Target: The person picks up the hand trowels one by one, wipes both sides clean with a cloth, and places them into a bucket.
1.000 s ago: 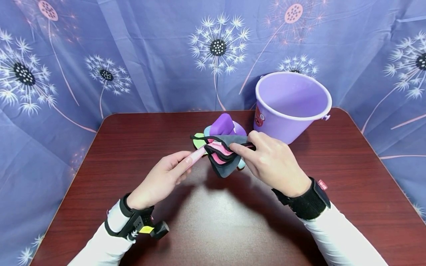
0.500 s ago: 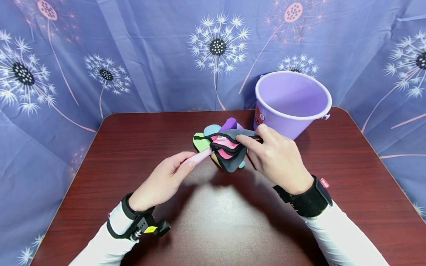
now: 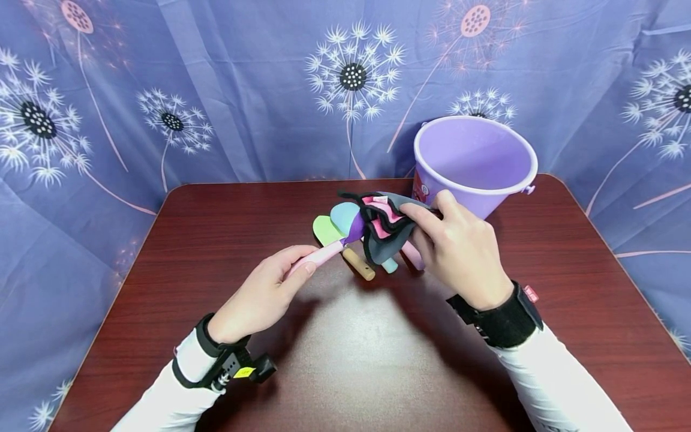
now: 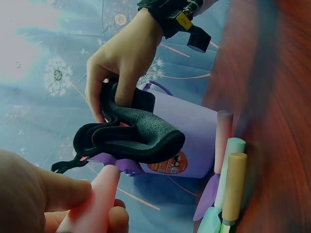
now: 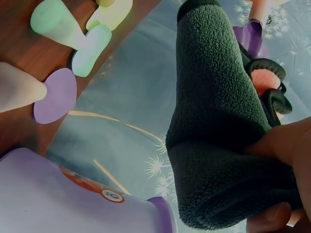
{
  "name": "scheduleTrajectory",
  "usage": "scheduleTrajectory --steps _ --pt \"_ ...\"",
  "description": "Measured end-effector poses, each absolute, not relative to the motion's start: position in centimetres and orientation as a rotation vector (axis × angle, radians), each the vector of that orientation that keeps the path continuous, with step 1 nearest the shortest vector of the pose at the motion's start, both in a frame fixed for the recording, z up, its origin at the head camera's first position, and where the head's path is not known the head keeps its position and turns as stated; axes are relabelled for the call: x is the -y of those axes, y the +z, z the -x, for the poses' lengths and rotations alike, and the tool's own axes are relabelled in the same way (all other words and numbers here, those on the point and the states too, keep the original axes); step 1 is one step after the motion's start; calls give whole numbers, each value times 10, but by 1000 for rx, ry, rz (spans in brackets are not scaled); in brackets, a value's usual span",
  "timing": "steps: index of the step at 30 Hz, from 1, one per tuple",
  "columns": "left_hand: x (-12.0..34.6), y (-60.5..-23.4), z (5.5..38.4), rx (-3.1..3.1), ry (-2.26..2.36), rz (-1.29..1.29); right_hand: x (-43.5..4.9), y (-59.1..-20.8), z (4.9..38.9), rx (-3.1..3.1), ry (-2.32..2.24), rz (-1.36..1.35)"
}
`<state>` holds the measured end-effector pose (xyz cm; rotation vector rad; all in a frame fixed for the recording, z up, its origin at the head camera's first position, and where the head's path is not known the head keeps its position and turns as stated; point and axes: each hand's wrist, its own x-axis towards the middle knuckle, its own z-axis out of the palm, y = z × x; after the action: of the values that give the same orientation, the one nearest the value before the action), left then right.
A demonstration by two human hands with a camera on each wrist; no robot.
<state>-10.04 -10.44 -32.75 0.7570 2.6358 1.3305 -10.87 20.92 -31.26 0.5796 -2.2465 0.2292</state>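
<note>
My left hand point(image 3: 259, 300) grips the pink handle point(image 3: 321, 257) of a toy shovel with a purple blade point(image 3: 354, 230). In the left wrist view, the thumb and fingers curl round that handle. My right hand point(image 3: 466, 258) pinches a bunched dark grey fleecy cloth point(image 5: 209, 116) with black edging and pink inner folds. The cloth hangs right at the purple blade and hides part of it. Beneath lie other toy shovels, among them a green blade point(image 3: 326, 231), a light blue blade point(image 3: 344, 216), a tan handle point(image 3: 358, 264) and another pink handle point(image 3: 412, 256).
A light purple bucket point(image 3: 480, 205) stands at the table's back right, close behind my right hand. A blue dandelion-print curtain point(image 3: 259, 90) hangs behind the reddish-brown table point(image 3: 216, 222). Both wrists wear black bands.
My right hand has drawn the cloth rightward and away from my left hand, uncovering part of the purple blade. The tan and second pink handles now show. My left hand has barely moved.
</note>
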Motion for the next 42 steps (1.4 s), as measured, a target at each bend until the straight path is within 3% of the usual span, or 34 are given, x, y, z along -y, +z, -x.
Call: scheduleTrajectory --steps 17,42 --pt "105 -324 101 -2624 1335 -762 -212 -315 111 2259 266 -476" --pt "104 -322 100 -2549 1416 -720 -192 -318 103 2242 292 -860"
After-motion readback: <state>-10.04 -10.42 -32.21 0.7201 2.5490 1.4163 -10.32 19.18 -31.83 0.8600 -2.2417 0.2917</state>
